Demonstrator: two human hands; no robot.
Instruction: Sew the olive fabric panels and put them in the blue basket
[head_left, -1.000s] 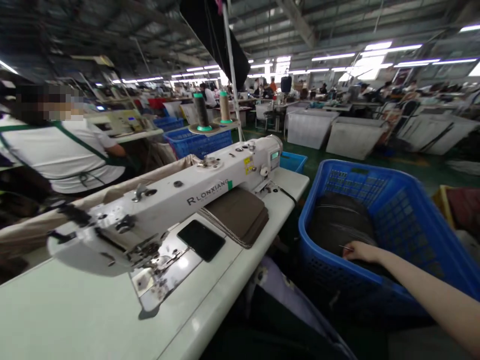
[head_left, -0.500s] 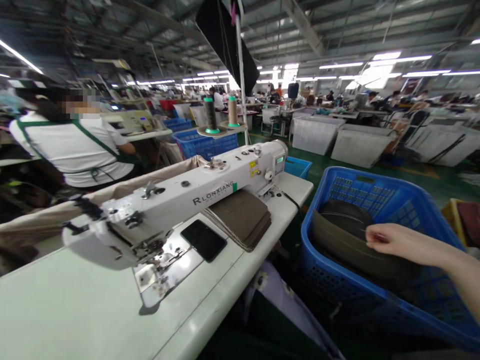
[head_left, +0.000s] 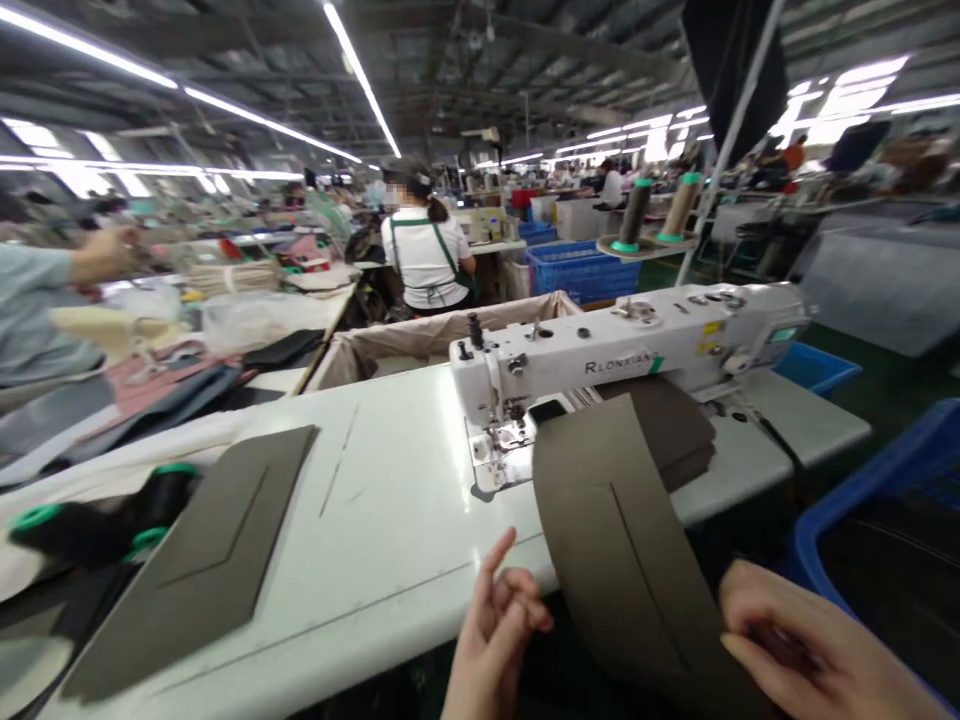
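My right hand (head_left: 810, 640) pinches the edge of a brown-grey fabric panel (head_left: 615, 500), which hangs curved in front of the table edge and carries an angled line. To the left of that panel is my left hand (head_left: 499, 635), its index finger stretched out and the others loosely bent, with nothing in it. A white sewing machine (head_left: 540, 360) stands behind the panel on the pale table (head_left: 390, 490). Under the machine's arm lies a stack of similar panels (head_left: 690, 440), partly covered by the held one. Another marked panel (head_left: 225, 550) lies flat at the table's left.
A blue basket (head_left: 832, 540) stands at the right. Thread cones (head_left: 636, 215) rise behind the machine. A phone (head_left: 549, 411) lies by the needle area. More thread spools (head_left: 67, 535) lie at the far left. A co-worker (head_left: 427, 255) sits beyond; another person's arm (head_left: 45, 275) shows left.
The view has swung left. My right hand has brought a fabric panel out of the blue basket to the front of the machine. My left hand has come into view.
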